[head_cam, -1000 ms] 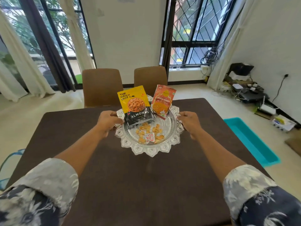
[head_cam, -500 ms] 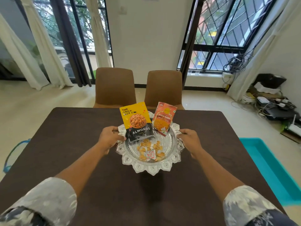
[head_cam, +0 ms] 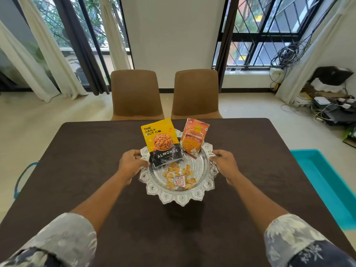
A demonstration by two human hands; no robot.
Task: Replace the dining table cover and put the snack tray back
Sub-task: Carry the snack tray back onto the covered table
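From the head camera, the left hand [head_cam: 132,164] and the right hand [head_cam: 225,161] each grip an opposite edge of the silver snack tray [head_cam: 181,197], which sits over the middle of the desk [head_cam: 77,170], itself covered by a dark brown table cover [head_cam: 260,170]. On the tray, a yellow almond packet [head_cam: 161,142] and an orange snack packet [head_cam: 193,138] lean toward the far side, with loose nuts [head_cam: 174,173] and a small red-and-white sachet [head_cam: 179,182] scattered nearer. Two brown chairs [head_cam: 135,94] stand at the desk's far edge.
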